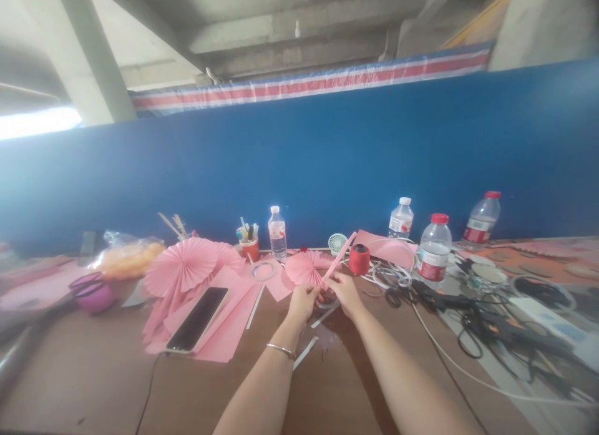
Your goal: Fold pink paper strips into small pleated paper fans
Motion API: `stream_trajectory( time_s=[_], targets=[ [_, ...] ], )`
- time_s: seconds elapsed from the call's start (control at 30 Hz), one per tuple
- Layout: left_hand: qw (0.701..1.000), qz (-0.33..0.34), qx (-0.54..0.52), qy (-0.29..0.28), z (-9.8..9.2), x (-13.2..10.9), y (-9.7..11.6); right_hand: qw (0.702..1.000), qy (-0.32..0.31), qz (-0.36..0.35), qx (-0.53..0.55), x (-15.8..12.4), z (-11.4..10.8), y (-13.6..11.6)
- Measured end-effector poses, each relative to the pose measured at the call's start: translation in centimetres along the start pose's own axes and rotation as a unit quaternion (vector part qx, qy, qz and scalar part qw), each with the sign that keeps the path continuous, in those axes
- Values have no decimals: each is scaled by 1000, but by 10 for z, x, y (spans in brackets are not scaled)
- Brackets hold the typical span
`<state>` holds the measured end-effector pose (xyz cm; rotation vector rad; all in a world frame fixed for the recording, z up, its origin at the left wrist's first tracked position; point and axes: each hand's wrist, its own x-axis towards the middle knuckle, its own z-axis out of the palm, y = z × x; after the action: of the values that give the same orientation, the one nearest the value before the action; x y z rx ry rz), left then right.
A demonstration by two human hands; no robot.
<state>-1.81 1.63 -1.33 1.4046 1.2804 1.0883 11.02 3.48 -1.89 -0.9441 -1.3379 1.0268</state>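
Both my hands meet over the brown table [93,379], near its middle. My left hand [302,299] and my right hand [345,291] are closed on the lower end of a folded pink paper strip [339,256], which slants up and to the right from my fingers. A small pink paper fan [304,266] lies just behind my hands. A silver bangle [281,350] sits on my left wrist.
Larger pink paper fans [182,265], pink sheets [229,335] and a phone [197,319] lie at left. A red pen cup [251,248], water bottles [277,233] [434,248], a red can [359,259], scissors [397,293] and tangled cables [496,335] crowd the back and right. A blue wall [327,160] stands behind.
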Motion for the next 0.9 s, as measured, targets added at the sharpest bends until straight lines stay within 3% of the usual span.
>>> stream_trajectory(
  time_s=[0.23,0.5,0.7,0.9],
  targets=[
    [994,33,104,-14,5,-1,-7,996,15,-18,-89,-1,0,-4],
    [960,140,241,-10,2,-8,2,955,176,-11,-238,5,-31,-1],
    [931,190,305,-57,-1,-13,1,920,121,7,-374,4,-41,2],
    [947,194,256,-25,-2,-7,-3,886,91,35,-453,4,-41,6]
  ],
)
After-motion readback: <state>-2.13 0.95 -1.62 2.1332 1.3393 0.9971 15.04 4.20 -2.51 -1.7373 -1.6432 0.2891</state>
